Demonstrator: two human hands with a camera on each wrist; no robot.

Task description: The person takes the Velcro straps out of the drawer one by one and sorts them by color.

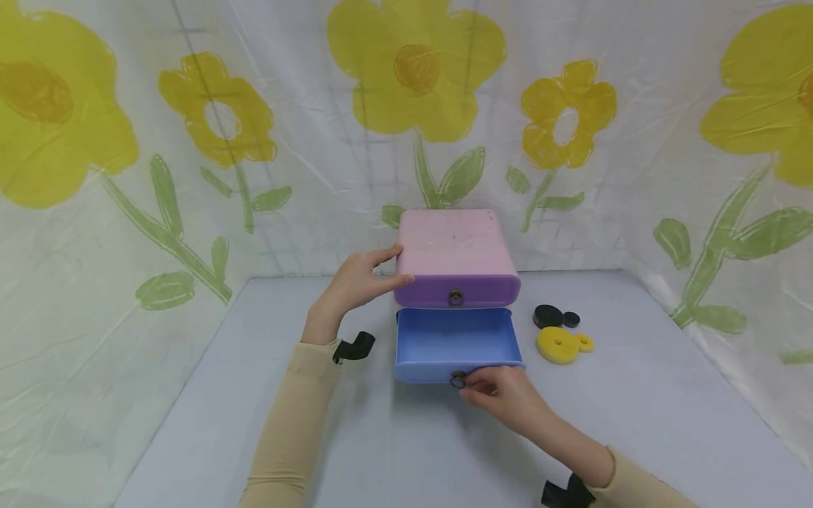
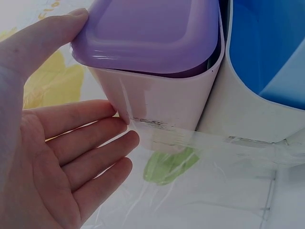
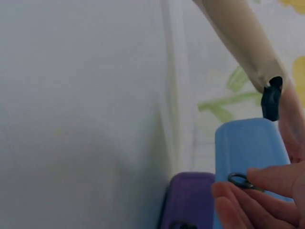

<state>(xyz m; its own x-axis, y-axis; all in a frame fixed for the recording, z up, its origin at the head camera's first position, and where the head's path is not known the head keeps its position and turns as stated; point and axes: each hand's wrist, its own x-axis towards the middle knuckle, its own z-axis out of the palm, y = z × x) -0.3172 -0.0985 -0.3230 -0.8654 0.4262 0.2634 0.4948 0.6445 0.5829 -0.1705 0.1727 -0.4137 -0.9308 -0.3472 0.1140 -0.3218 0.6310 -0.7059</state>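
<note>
Pinching the ring pull (image 1: 457, 375) with my right hand (image 1: 502, 395), I have the blue drawer (image 1: 422, 372) out, inner floor visible, below the purple drawer (image 1: 424, 291); my left hand (image 1: 354, 286), fingers spread, touches the pink-topped drawer chest (image 1: 452, 240) on the desk (image 1: 406, 451).

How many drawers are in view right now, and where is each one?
2: the purple drawer sits in the pink box, and the blue drawer is pulled out below it, with the right hand at its front. No others show.
</note>
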